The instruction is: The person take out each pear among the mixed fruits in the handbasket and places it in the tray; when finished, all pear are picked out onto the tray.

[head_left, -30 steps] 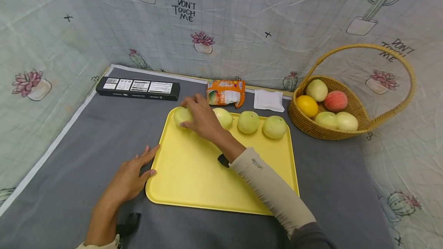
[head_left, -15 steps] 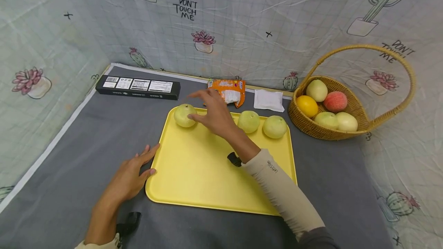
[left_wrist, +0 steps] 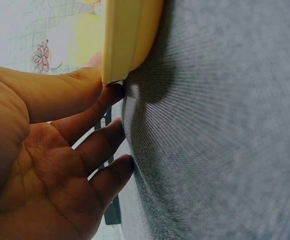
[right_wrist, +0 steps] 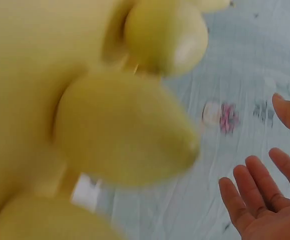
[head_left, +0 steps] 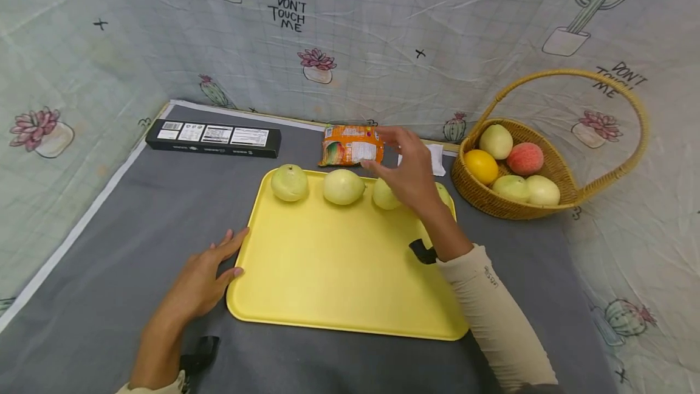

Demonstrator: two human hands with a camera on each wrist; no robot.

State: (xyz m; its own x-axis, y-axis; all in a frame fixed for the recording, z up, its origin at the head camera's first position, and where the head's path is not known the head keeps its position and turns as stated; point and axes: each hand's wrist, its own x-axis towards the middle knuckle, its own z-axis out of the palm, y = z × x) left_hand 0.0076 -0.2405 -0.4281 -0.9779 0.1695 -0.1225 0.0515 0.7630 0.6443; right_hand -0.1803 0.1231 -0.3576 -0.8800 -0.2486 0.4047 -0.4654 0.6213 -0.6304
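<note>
A yellow tray lies on the grey cloth, with a row of pale green round fruits along its far edge. The leftmost fruit and the one beside it show whole. My right hand is over the right part of the row, fingers spread and holding nothing; it partly covers the third fruit and most of the rightmost. In the right wrist view that hand is apart from the blurred fruits. My left hand touches the tray's left edge, its thumb against the rim.
Behind the tray lie a black box, an orange snack packet and a white packet, partly hidden by the right hand. At right stands a wicker basket of mixed fruit with a tall handle. A printed curtain hangs behind.
My right hand has let go of the leftmost fruit and moved right across the row, uncovering the second fruit. My left hand has stayed at the tray's edge.
</note>
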